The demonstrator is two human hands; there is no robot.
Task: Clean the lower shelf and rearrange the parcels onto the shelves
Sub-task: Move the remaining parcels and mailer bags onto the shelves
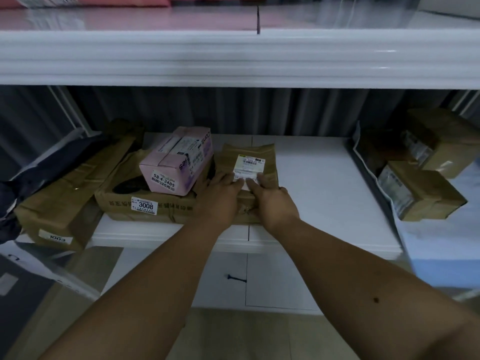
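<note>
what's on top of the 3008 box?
The pink box sits on the 3008 box. A dark patch shows beside it. Both hands, left and right, cover its right end, so that part is hidden.

My two hands hid the near end of the brown parcel (249, 162) — I couldn't read its label (248, 167). The dark bag (39, 172) ran off the left edge, and the pink parcels (85, 0) were cropped at the top.
</note>
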